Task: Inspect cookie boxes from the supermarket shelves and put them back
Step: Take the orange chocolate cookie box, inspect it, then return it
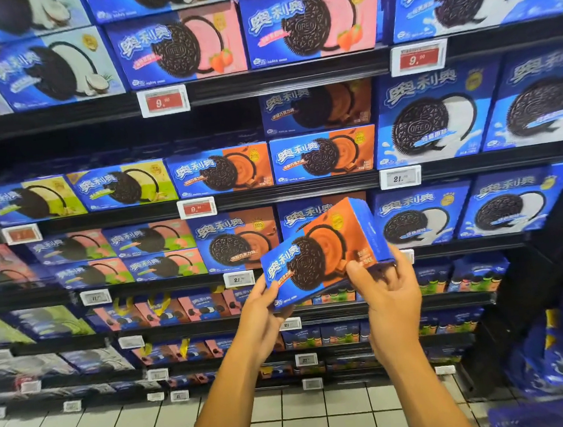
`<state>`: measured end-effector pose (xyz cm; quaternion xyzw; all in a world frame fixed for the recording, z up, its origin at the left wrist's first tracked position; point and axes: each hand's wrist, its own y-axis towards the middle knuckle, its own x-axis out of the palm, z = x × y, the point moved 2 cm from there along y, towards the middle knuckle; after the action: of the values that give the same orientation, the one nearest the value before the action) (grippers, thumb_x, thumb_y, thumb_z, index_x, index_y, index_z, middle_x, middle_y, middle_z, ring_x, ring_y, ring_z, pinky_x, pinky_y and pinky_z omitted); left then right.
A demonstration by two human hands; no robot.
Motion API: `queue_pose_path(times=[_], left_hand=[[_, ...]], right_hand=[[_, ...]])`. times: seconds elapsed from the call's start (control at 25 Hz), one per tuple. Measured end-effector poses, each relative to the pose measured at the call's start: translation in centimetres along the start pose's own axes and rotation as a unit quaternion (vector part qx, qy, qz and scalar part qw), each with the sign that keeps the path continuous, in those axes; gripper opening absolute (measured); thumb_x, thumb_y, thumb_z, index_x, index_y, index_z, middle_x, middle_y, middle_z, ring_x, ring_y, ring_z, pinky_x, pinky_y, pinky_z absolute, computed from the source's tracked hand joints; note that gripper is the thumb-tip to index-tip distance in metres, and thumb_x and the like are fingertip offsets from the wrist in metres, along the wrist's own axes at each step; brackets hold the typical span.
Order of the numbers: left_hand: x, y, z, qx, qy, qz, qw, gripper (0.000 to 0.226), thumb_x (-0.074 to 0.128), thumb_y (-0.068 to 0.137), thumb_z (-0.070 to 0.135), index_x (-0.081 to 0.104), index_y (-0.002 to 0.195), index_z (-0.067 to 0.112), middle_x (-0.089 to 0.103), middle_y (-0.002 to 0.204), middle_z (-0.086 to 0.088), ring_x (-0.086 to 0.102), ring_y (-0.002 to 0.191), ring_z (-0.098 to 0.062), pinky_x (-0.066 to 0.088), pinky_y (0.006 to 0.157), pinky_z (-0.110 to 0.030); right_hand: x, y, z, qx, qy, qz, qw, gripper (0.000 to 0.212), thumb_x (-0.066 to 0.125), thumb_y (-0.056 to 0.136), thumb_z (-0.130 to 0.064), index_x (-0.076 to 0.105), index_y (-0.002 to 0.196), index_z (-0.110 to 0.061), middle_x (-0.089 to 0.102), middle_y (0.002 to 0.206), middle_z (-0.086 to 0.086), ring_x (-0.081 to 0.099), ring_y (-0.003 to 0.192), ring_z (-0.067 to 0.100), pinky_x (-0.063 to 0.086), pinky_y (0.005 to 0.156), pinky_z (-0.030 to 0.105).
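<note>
Currently a blue-and-orange cookie box (325, 250) is being gripped at both lower corners: the left hand (264, 304) is curled under its lower-left end, the right hand (383, 282) pinching its lower-right corner. It is being held tilted before the shelves (305, 190), its underside hidden.

A tilted cookie box (325, 250) hangs before the shelves (292, 193) — left hand (264, 304) at its lower-left, right hand (388, 282) lower-right.
</note>
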<state>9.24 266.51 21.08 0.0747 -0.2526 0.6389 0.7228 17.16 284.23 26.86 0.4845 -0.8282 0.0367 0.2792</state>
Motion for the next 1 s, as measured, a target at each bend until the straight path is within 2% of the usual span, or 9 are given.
queue_pose_path(times=[0.08, 0.16, 0.24, 0.4, 0.52, 0.6, 0.84, 0.96, 1.0], left_hand=[[0.6, 0.5, 0.0, -0.022, 0.044, 0.013, 0.999, 0.023, 0.046, 0.103, 0.013, 0.066, 0.115, 0.015, 0.076, 0.108, -0.003, 0.072, 0.095, -0.016, 0.051, 0.093, -0.043], [1.2, 0.8, 0.3, -0.039, 0.049, 0.016, 0.998, 0.026, 0.040, 0.105, 0.013, 0.066, 0.107, 0.010, 0.077, 0.097, -0.004, 0.072, 0.087, -0.015, 0.054, 0.085, -0.038], [1.3, 0.9, 1.0, -0.040, 0.038, 0.019, 0.998, 0.031, 0.036, 0.106, 0.013, 0.066, 0.103, 0.009, 0.074, 0.100, -0.008, 0.070, 0.085, -0.014, 0.056, 0.076, -0.032], [1.2, 0.6, 1.8, -0.032, 0.014, 0.007, 0.999, 0.029, 0.036, 0.105, 0.009, 0.059, 0.117, -0.002, 0.065, 0.114, -0.022, 0.062, 0.103, -0.031, 0.048, 0.100, -0.054], [1.4, -0.1, 2.0, -0.036, 0.006, 0.008, 0.999, 0.022, 0.048, 0.102, 0.016, 0.066, 0.108, 0.004, 0.073, 0.086, -0.008, 0.070, 0.070, -0.020, 0.057, 0.057, -0.033], [1.2, -0.3, 2.1, -0.034, -0.001, 0.020, 0.999, 0.020, 0.052, 0.101, 0.019, 0.067, 0.104, 0.006, 0.074, 0.077, -0.005, 0.071, 0.063, -0.016, 0.054, 0.050, -0.025], [0.9, -0.4, 3.3, -0.013, -0.003, 0.021, 1.000, 0.029, 0.050, 0.101, 0.017, 0.059, 0.125, 0.002, 0.072, 0.099, -0.011, 0.072, 0.081, -0.018, 0.057, 0.059, -0.029], [0.8, -0.2, 3.4, -0.013, -0.005, 0.024, 1.000, 0.032, 0.049, 0.102, 0.018, 0.057, 0.128, 0.002, 0.066, 0.121, -0.019, 0.066, 0.107, -0.030, 0.057, 0.086, -0.044], [0.9, -0.2, 3.4, -0.012, -0.006, 0.024, 1.000, 0.032, 0.049, 0.102, 0.018, 0.058, 0.128, 0.002, 0.067, 0.120, -0.020, 0.066, 0.106, -0.029, 0.057, 0.085, -0.044]], right_hand=[[1.1, -0.8, 0.0, -0.043, -0.037, -0.023, 0.998, 0.058, 0.090, 0.068, -0.015, 0.062, 0.117, -0.029, 0.074, 0.105, -0.004, 0.072, 0.097, 0.014, 0.057, 0.080, 0.023], [2.3, -1.7, -0.2, -0.067, -0.077, -0.057, 0.993, 0.064, 0.090, 0.062, -0.029, 0.059, 0.116, -0.039, 0.069, 0.111, -0.010, 0.069, 0.100, 0.012, 0.056, 0.084, 0.024], [2.9, -2.3, -0.4, -0.100, -0.114, -0.107, 0.983, 0.067, 0.088, 0.062, -0.035, 0.055, 0.119, -0.048, 0.063, 0.119, -0.020, 0.065, 0.109, 0.009, 0.053, 0.088, 0.021], [3.3, -3.0, -0.3, -0.147, -0.166, -0.184, 0.958, 0.070, 0.083, 0.071, -0.034, 0.049, 0.128, -0.056, 0.056, 0.133, -0.024, 0.055, 0.126, 0.007, 0.046, 0.097, 0.016], [3.7, -3.6, 0.2, -0.186, -0.210, -0.215, 0.935, 0.068, 0.083, 0.074, -0.033, 0.050, 0.132, -0.047, 0.055, 0.136, -0.022, 0.053, 0.130, 0.010, 0.042, 0.100, 0.014], [3.8, -3.8, 0.4, -0.199, -0.221, -0.225, 0.928, 0.066, 0.081, 0.075, -0.038, 0.051, 0.134, -0.036, 0.054, 0.138, -0.021, 0.052, 0.131, 0.011, 0.042, 0.103, 0.017], [4.1, -3.7, -0.4, -0.205, -0.223, -0.243, 0.922, 0.064, 0.075, 0.080, -0.055, 0.047, 0.136, -0.040, 0.051, 0.139, -0.024, 0.051, 0.133, 0.011, 0.045, 0.104, 0.021], [4.2, -3.9, -0.6, -0.205, -0.220, -0.246, 0.921, 0.064, 0.074, 0.080, -0.056, 0.048, 0.135, -0.036, 0.051, 0.139, -0.022, 0.051, 0.133, 0.011, 0.044, 0.104, 0.021], [4.2, -3.9, -0.6, -0.210, -0.220, -0.248, 0.920, 0.064, 0.076, 0.079, -0.054, 0.048, 0.135, -0.036, 0.052, 0.139, -0.022, 0.051, 0.132, 0.011, 0.044, 0.104, 0.021]])
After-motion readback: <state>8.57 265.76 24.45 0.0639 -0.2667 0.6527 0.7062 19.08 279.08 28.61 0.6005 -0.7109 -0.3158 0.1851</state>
